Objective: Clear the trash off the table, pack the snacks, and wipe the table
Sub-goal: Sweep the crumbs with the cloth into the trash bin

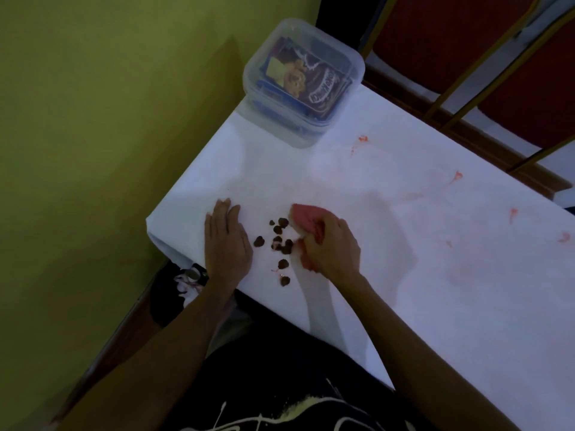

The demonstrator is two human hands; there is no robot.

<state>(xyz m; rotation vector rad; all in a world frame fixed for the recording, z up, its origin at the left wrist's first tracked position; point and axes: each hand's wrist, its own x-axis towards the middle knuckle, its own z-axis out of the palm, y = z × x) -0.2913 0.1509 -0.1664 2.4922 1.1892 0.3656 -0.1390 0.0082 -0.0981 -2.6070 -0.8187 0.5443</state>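
Several dark brown snack crumbs [281, 242] lie on the white tablecloth [389, 244] near its front left corner. My right hand [331, 247] grips a crumpled pink cloth [308, 219] just right of the crumbs. My left hand [227, 241] rests flat on the tablecloth to their left, fingers straight. A clear plastic container [303, 79] with a lid on holds snack packets at the far left corner of the table. Red smears [455, 177] mark the tablecloth on the right.
A green wall [93, 135] runs along the left of the table. Red chairs with gold frames [485, 57] stand behind the far edge. A dark bag with crumpled trash [186, 279] sits below the table's left corner.
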